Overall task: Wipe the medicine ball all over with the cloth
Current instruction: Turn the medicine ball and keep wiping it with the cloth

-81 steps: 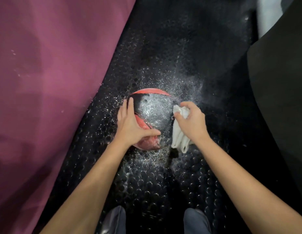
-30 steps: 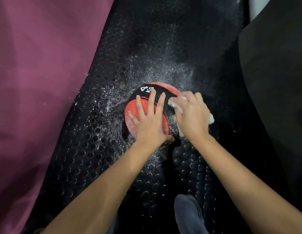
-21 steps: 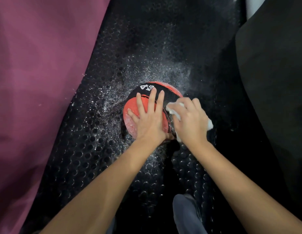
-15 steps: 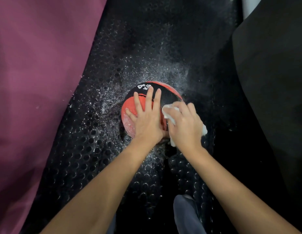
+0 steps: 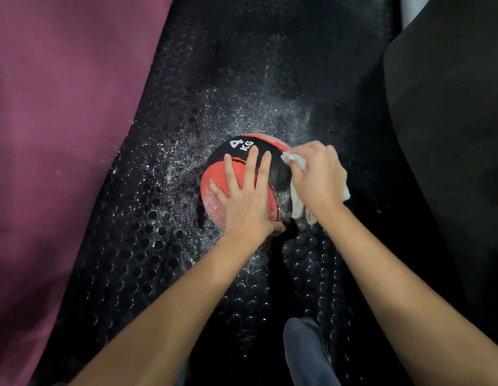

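A red and black medicine ball [image 5: 214,188] marked "4 KG" sits on the black studded floor mat [image 5: 136,246], dusted with white powder. My left hand [image 5: 243,199] lies flat on top of the ball with its fingers spread and straight. My right hand [image 5: 317,176] grips a crumpled white cloth [image 5: 299,211] and presses it against the ball's right side. The cloth's loose end hangs below my right wrist. The ball's underside and far right are hidden.
White powder [image 5: 186,151] is scattered on the mat around the ball. A purple padded surface [image 5: 61,135] rises on the left. A dark padded block [image 5: 451,135] stands on the right. My knee [image 5: 306,355] in grey cloth shows at the bottom.
The ball has been turned, so the "4 KG" mark shows on top. My right hand with the cloth slid back up the ball's right side. My left hand stays flat on top.
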A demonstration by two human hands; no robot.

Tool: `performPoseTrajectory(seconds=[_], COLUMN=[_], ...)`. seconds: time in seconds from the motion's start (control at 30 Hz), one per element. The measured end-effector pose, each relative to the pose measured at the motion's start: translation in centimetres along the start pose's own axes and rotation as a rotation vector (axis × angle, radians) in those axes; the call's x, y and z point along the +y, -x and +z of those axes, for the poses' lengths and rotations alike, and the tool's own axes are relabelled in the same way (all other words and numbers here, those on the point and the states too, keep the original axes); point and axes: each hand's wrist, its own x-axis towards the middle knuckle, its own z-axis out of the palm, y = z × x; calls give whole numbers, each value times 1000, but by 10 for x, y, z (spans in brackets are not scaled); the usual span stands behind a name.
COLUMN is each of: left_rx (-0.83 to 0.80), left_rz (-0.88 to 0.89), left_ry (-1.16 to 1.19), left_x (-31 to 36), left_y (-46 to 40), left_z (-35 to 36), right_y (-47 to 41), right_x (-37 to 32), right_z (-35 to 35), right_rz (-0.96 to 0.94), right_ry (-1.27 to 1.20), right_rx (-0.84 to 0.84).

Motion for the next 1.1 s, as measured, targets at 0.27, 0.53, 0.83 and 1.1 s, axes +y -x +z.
performPoseTrajectory(seconds=[0.27, 0.53, 0.83, 1.1], left_rx=[-16, 66, 114, 127], left_rz=[9, -10, 0, -1], left_ry=[-5, 200, 216, 226], left_x=[-3, -24, -16, -17], left_y=[0, -2, -5, 6], left_z=[-3, -9, -6, -5], right_y=[15, -5, 12, 19], right_x=[-2, 1, -9, -23], right_z=[0, 9, 0, -2], right_rz=[-61, 57, -179, -306], right_ry=[-14, -88, 135, 131], right_rx=[16, -22, -3, 3])
